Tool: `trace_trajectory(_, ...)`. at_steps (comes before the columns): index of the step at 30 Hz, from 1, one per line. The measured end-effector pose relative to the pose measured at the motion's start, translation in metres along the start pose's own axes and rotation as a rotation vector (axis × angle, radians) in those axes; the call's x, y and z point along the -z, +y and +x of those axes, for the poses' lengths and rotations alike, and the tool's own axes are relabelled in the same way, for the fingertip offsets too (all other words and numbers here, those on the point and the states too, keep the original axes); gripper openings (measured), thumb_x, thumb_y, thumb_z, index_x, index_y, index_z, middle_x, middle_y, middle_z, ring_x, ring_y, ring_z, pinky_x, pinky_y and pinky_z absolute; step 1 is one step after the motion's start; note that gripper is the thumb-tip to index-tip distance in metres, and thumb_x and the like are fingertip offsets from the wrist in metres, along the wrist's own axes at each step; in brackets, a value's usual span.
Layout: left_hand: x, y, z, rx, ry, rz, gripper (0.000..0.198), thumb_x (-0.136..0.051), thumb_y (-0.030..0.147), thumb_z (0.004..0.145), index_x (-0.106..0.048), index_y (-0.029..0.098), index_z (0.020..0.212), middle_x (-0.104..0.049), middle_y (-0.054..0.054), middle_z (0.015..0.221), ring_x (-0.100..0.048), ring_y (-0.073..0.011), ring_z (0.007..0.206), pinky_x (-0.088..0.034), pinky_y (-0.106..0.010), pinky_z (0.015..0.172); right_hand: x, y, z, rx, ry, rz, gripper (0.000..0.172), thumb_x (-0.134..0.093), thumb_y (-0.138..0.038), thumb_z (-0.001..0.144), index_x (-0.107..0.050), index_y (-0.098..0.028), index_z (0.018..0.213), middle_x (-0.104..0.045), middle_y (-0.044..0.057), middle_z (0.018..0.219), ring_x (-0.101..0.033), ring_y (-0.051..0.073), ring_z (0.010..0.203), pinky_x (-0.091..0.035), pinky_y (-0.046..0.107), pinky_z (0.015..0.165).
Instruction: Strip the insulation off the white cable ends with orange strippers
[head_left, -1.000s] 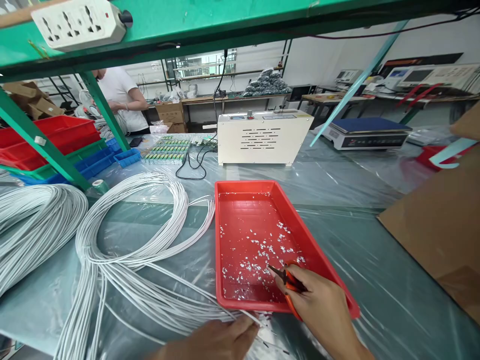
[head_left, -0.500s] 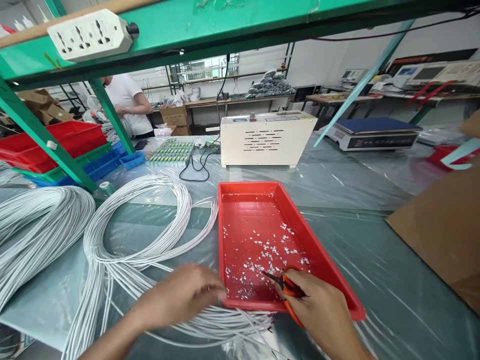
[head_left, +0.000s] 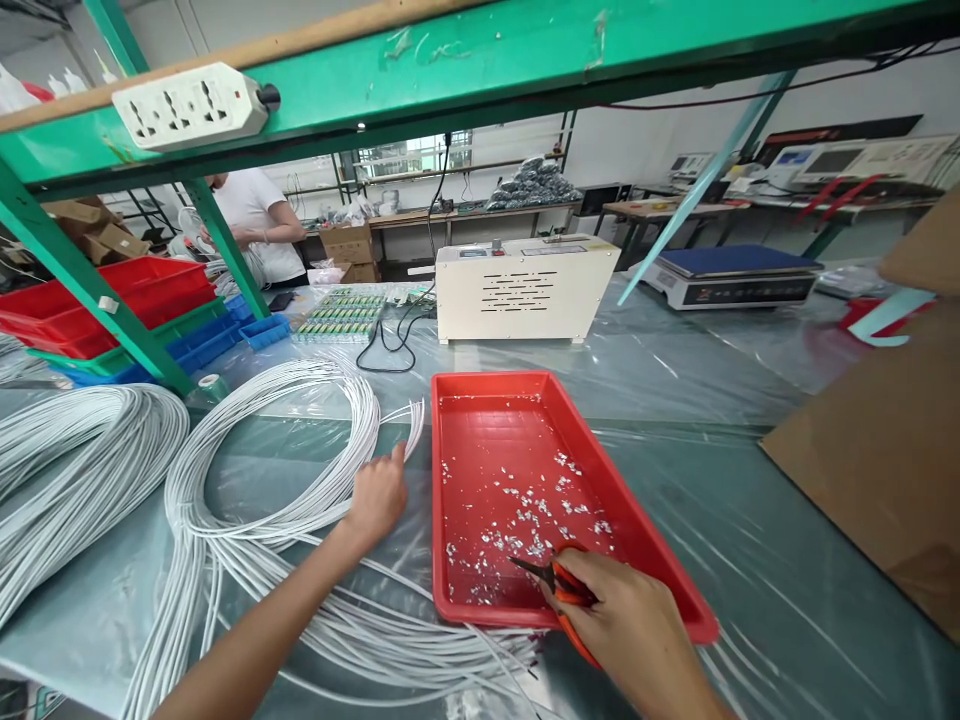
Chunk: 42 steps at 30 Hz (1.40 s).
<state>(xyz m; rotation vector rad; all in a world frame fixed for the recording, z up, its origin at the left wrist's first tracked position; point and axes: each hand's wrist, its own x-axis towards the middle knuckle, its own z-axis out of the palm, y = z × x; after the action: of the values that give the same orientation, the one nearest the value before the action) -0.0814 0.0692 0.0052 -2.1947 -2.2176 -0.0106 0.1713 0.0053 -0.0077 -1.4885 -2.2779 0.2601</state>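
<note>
My left hand [head_left: 377, 496] reaches forward to the loose ends of a coil of white cables [head_left: 247, 500] lying on the plastic-covered table, fingers touching the cable ends left of the tray. My right hand [head_left: 637, 630] grips orange-handled cutters [head_left: 559, 585], their dark tips pointing left over the near end of a red tray [head_left: 675, 590]. The tray's floor is sprinkled with several small white insulation scraps [head_left: 536, 520].
A second bundle of white cables [head_left: 67, 470] lies at far left. Beyond the tray stand a white machine box [head_left: 525, 290] and a scale [head_left: 739, 275]. Stacked red, green and blue bins [head_left: 120, 310] sit back left; cardboard [head_left: 885, 440] at right. Another person [head_left: 255, 215] works behind.
My left hand moved from the near table edge forward and up to the cable ends beside the tray. My right hand with the cutters stayed over the tray's near end.
</note>
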Motion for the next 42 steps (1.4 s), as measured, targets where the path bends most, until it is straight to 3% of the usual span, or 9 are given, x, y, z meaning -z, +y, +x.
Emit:
trace_trajectory(5,0.035,-0.007,-0.033,-0.071,0.029,-0.12,0.048,-0.038,0.011,0.077,-0.035,0.019,0.124,-0.06,-0.008,0.102,-0.058,-0.0208,0.086,-0.042,-0.028,0.071,0.002,-0.001,0.002,0.004,0.026,-0.028,0.019,-0.052,-0.019,0.07,-0.042,-0.019,0.054,-0.05,-0.004,0.05,-0.046,0.01,0.045,-0.025,0.02,0.045)
trace_trajectory(9,0.046,-0.015,-0.062,-0.393,-0.217,-0.333,0.045,-0.041,0.017,0.08,-0.04,0.023,0.125,-0.057,-0.005,0.114,-0.052,-0.0204,0.102,-0.04,-0.03,0.084,0.001,-0.001,0.003,0.003,0.014,-0.039,0.016,-0.053,-0.017,0.067,-0.042,-0.019,0.055,-0.052,-0.004,0.051,-0.048,0.01,0.047,-0.023,0.02,0.046)
trace_trajectory(12,0.042,-0.016,-0.068,-0.426,-0.283,-0.34,0.052,-0.044,0.024,0.081,-0.03,0.02,0.131,-0.049,-0.01,0.124,-0.046,-0.0241,0.11,-0.037,-0.036,0.089,0.002,-0.002,0.003,-0.01,-0.001,-0.049,0.017,-0.053,-0.017,0.067,-0.042,-0.019,0.055,-0.052,-0.004,0.051,-0.048,0.01,0.047,-0.023,0.02,0.046)
trace_trajectory(22,0.017,0.034,-0.029,-0.345,0.098,-0.19,0.036,-0.037,0.025,0.086,-0.041,0.016,0.121,-0.049,-0.011,0.118,-0.05,-0.0235,0.1,-0.04,-0.036,0.082,0.002,-0.003,0.002,-0.004,0.042,-0.035,0.018,-0.053,-0.02,0.071,-0.044,-0.019,0.055,-0.052,-0.004,0.051,-0.048,0.01,0.046,-0.023,0.02,0.046)
trace_trajectory(31,0.022,0.063,-0.016,-0.334,0.238,-0.248,0.037,-0.029,0.011,0.086,-0.044,0.01,0.12,-0.052,-0.015,0.11,-0.048,-0.0258,0.094,-0.038,-0.041,0.081,-0.001,0.0,0.0,-0.004,0.086,-0.006,0.023,-0.051,-0.028,0.075,-0.042,-0.019,0.056,-0.05,-0.004,0.05,-0.046,0.011,0.045,-0.025,0.02,0.046)
trace_trajectory(34,0.025,0.069,-0.029,-0.376,0.236,-0.505,0.033,-0.031,0.015,0.088,-0.049,0.015,0.117,-0.057,-0.009,0.104,-0.052,-0.0183,0.092,-0.04,-0.03,0.081,0.001,0.0,0.0,-0.051,0.181,0.056,0.028,-0.05,-0.034,0.077,-0.041,-0.019,0.055,-0.047,-0.004,0.049,-0.042,0.01,0.044,-0.026,0.02,0.046)
trace_trajectory(36,0.022,0.075,-0.039,-0.35,0.169,-0.934,0.029,-0.038,0.022,0.087,-0.054,0.015,0.11,-0.061,-0.007,0.096,-0.055,-0.0153,0.085,-0.043,-0.025,0.075,0.004,-0.001,0.001,-0.105,0.243,0.102,0.034,-0.047,-0.04,0.079,-0.04,-0.019,0.054,-0.043,-0.005,0.047,-0.039,0.009,0.043,-0.027,0.02,0.046)
trace_trajectory(39,0.017,0.081,-0.05,-0.196,-0.014,-1.429,0.03,-0.049,0.033,0.081,-0.06,0.01,0.097,-0.063,-0.006,0.073,-0.053,-0.0115,0.058,-0.042,-0.021,0.055,0.009,-0.003,0.004,-0.155,0.282,0.105,0.041,-0.045,-0.047,0.079,-0.036,-0.019,0.051,-0.037,-0.006,0.046,-0.035,0.008,0.042,-0.027,0.019,0.045)
trace_trajectory(42,0.015,0.081,-0.055,-0.168,-0.224,-1.568,0.035,-0.049,0.038,0.08,-0.063,0.008,0.09,-0.058,-0.003,0.059,-0.038,-0.0059,0.041,-0.032,-0.019,0.043,0.009,-0.003,0.005,-0.139,0.285,0.039,0.042,-0.046,-0.049,0.077,-0.034,-0.019,0.05,-0.036,-0.006,0.045,-0.033,0.008,0.042,-0.025,0.019,0.044)
